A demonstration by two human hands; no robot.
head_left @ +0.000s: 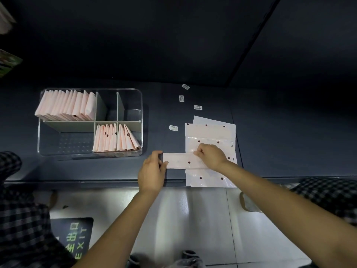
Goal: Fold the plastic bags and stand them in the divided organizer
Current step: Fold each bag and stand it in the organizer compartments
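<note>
Head cam looks down at a dark counter [193, 97] with both hands on one strip [181, 161], a bag already folded into a long band. Left hand [152, 171] pinches its left end, right hand [210, 155] is curled over the right part, pinching the top edge. The strip lies across the stack [210, 132] of flat dotted bags, sticking out left of it.

If you ask me, the trick here is keeping the long edges lined up before folding it across, then running a finger down the crease so it doesn't spring open. Slippery film loves to slide, so keep one end pinned.

Organizer [90, 120] sits to the left, with folded bags standing in the back-left and front-right compartments. Room's left in the front-right one, so I'd slot it there upright. A few labels [198, 107] lie loose behind the stack.
</note>
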